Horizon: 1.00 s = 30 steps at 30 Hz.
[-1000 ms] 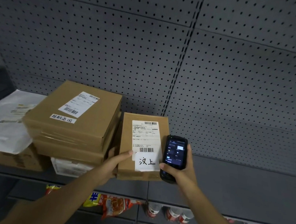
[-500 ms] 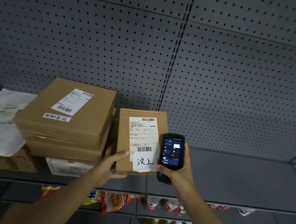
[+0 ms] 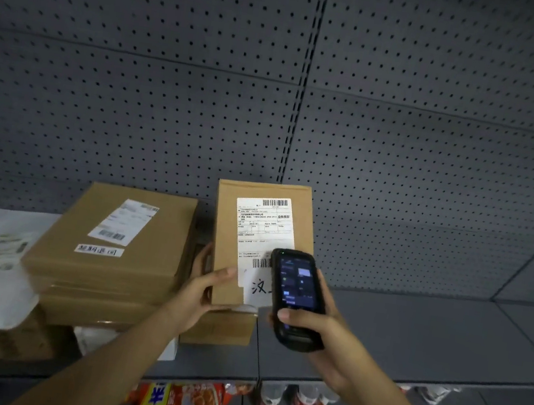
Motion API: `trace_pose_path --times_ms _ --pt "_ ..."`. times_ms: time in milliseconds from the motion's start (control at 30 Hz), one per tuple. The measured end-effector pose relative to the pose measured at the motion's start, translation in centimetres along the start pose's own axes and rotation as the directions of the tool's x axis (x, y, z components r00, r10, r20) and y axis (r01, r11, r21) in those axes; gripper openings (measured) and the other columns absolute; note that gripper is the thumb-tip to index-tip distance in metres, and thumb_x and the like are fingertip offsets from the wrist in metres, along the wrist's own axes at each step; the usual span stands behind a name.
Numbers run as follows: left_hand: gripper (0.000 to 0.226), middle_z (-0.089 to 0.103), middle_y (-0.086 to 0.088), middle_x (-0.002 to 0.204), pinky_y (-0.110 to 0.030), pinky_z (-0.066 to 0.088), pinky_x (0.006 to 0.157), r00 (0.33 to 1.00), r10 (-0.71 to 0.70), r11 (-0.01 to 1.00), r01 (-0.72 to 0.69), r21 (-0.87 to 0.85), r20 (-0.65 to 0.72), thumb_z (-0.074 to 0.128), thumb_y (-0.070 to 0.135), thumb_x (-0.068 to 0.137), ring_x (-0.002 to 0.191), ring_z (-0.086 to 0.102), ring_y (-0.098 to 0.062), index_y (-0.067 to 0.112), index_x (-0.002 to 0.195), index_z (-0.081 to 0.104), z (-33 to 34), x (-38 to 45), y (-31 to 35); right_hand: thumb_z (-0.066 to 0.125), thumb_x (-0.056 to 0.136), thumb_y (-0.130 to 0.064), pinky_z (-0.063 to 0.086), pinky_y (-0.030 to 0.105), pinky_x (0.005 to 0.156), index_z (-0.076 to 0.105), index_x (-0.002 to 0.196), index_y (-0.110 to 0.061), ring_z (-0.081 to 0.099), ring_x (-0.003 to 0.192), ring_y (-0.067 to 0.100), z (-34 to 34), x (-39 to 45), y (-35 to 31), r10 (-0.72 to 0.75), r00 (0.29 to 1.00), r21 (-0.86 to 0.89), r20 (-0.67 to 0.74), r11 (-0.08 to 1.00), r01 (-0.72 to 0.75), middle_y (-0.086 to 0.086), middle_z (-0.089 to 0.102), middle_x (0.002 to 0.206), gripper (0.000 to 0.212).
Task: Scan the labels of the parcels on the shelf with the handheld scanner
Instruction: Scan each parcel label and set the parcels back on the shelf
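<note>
handwritten "汉" on the white slip [image 3: 258, 287]; other labels illegible

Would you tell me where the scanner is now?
Head view, centre-right: the right hand holds the scanner over the lower right of the tilted box.

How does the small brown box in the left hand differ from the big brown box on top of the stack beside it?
The small brown cardboard box is tipped up by the left hand; the large flat brown cardboard box lies flat on the stack, untouched. The small one's white label fills most of its face and is partly hidden by the black handheld scanner in the right hand; the large one's is fully visible. Both carry barcoded labels.
</note>
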<state>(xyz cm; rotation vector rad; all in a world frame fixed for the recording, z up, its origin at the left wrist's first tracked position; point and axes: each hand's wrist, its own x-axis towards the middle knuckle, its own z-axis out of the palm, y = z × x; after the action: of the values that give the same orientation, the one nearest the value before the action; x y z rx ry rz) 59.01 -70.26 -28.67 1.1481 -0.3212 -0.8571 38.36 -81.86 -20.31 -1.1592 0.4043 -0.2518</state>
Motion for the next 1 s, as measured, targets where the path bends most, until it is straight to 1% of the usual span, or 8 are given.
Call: trace_pose_path --times_ms 67,200,333,467,567,667,867,1000 --pt "0.117 0.059 0.004 0.131 -0.058 0.050 0.093 0.999 0.035 0.998 -0.036 0.042 0.024 0.090 0.036 0.047 0.118 0.056 -0.022 0.046 0.145 0.027 0.3 0.3 1.5 0.072 0.061 0.010 0.057 0.041 0.084 0.057 0.128 -0.028 0.067 0.106 0.037 1.1 -0.6 -0.6 0.015 0.999 0.038 0.045 0.999 -0.016 0.018 0.070 0.118 0.078" --pt "0.118 0.054 0.004 0.137 -0.047 0.051 0.090 0.993 0.105 0.986 -0.112 0.127 0.059 0.088 0.036 0.049 0.119 0.054 -0.019 0.047 0.147 0.023 0.6 0.7 4.1 0.066 0.060 0.014 0.060 0.036 0.070 0.058 0.127 -0.016 0.071 0.085 0.035 3.1 -1.7 -2.1 0.028 0.992 0.112 0.121 0.993 -0.041 0.023 0.070 0.111 0.073" --pt "0.120 0.055 0.006 0.135 -0.049 0.052 0.089 0.985 0.156 0.966 -0.168 0.198 0.077 0.090 0.036 0.049 0.118 0.055 -0.016 0.048 0.147 0.022 0.3 0.3 6.2 0.066 0.061 0.013 0.055 0.043 0.087 0.060 0.127 -0.017 0.070 0.091 0.036 4.6 -2.5 -3.1 0.045 0.991 0.094 0.127 0.994 -0.057 0.020 0.070 0.114 0.073" --pt "0.139 0.056 0.007 0.132 -0.054 0.053 0.089 0.979 0.186 0.961 -0.198 0.194 0.081 0.096 0.044 0.030 0.118 0.055 -0.019 0.046 0.148 0.022 -0.1 -0.7 7.5 0.066 0.060 0.011 0.047 0.051 0.099 0.059 0.127 -0.016 0.067 0.094 0.036 6.1 -3.4 -3.1 0.054 0.995 0.021 0.088 0.998 -0.056 0.023 0.068 0.117 0.073" --pt "0.137 0.055 0.003 0.133 -0.053 0.054 0.086 0.978 0.187 0.959 -0.202 0.198 0.091 0.095 0.040 0.032 0.119 0.055 -0.021 0.046 0.148 0.022 -0.7 -1.3 8.0 0.066 0.060 0.011 0.051 0.048 0.094 0.060 0.127 -0.016 0.068 0.093 0.035 6.8 -3.7 -3.0 0.046 0.995 0.023 0.086 0.999 -0.049 0.021 0.069 0.114 0.073" --pt "0.132 0.055 0.003 0.135 -0.055 0.050 0.093 0.977 0.189 0.955 -0.206 0.211 0.097 0.094 0.035 0.038 0.122 0.053 -0.022 0.047 0.148 0.022 -1.5 -1.7 8.1 0.066 0.060 0.011 0.057 0.042 0.083 0.059 0.128 -0.016 0.068 0.091 0.034 7.4 -3.8 -3.0 0.051 0.995 0.034 0.089 0.998 -0.054 0.019 0.069 0.113 0.074" --pt "0.143 0.053 0.003 0.136 -0.055 0.044 0.101 0.974 0.194 0.958 -0.213 0.194 0.114 0.097 0.040 0.030 0.121 0.053 -0.021 0.048 0.150 0.018 -2.9 -2.3 8.3 0.065 0.059 0.012 0.056 0.042 0.084 0.059 0.128 -0.014 0.068 0.091 0.034 8.4 -3.7 -2.7 0.050 0.992 0.060 0.115 0.997 -0.057 0.018 0.068 0.109 0.073" --pt "0.138 0.051 0.001 0.141 -0.053 0.044 0.102 0.973 0.193 0.957 -0.216 0.195 0.130 0.097 0.039 0.036 0.126 0.052 -0.024 0.048 0.149 0.020 -3.5 -2.0 8.4 0.065 0.062 0.011 0.055 0.043 0.088 0.056 0.129 -0.014 0.070 0.087 0.033 9.0 -3.7 -2.3 0.033 0.991 0.048 0.127 0.998 -0.040 0.018 0.071 0.105 0.072"
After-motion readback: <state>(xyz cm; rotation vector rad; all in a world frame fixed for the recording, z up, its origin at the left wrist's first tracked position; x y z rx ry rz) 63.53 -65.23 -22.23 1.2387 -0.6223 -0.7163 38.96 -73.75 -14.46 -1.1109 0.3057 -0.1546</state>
